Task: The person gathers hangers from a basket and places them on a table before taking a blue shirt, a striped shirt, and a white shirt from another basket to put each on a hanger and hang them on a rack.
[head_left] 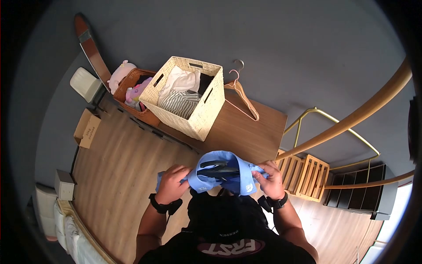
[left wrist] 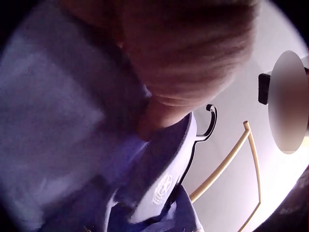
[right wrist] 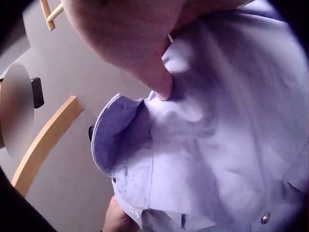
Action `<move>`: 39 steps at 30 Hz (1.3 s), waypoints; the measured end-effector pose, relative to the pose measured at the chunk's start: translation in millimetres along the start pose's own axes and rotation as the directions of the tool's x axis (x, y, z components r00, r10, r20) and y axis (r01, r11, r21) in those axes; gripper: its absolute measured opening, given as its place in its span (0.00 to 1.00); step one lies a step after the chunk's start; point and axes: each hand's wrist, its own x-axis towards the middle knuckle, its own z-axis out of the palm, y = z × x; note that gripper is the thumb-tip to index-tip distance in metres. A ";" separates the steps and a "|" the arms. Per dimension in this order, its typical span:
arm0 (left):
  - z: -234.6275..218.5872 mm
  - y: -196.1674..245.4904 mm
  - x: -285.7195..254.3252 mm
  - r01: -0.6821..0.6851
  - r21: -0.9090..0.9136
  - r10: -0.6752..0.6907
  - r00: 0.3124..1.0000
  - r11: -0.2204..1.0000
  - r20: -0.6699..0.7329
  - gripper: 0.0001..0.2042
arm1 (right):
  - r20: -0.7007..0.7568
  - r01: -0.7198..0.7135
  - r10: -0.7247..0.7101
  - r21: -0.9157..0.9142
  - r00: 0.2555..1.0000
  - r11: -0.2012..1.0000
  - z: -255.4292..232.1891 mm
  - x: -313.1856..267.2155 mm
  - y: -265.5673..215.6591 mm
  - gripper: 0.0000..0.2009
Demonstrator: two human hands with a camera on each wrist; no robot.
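A light blue collared shirt (head_left: pixel 225 155) is held up in front of the chest, with a black hanger (head_left: pixel 218 171) inside its collar. My left hand (head_left: pixel 172 184) grips the cloth just left of the collar. On the other side, my right hand (head_left: pixel 271 180) pinches the shirt near the shoulder, its thumb (right wrist: pixel 163 87) pressed on the fabric. The hanger's hook (left wrist: pixel 213 124) sticks out above the collar in the left wrist view. White emblems mark the collar tips. Most of the hanger's arms are hidden under the cloth.
A brown table (head_left: pixel 250 127) ahead bears a cream woven basket (head_left: pixel 211 116) of clothes, a wooden hanger (head_left: pixel 241 97) and a brown basket (head_left: pixel 151 118) with soft toys. To the right are a curved wooden pole (head_left: pixel 351 116), a gold rail (head_left: pixel 336 119) and a slatted wooden stool (head_left: pixel 313 178).
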 end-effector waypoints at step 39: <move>34.4 -26.2 6.4 0.173 -0.312 -0.274 0.908 0.934 -0.317 0.41 | -0.205 0.022 -0.063 -0.198 0.977 0.980 -78.1 -23.5 -25.9 0.07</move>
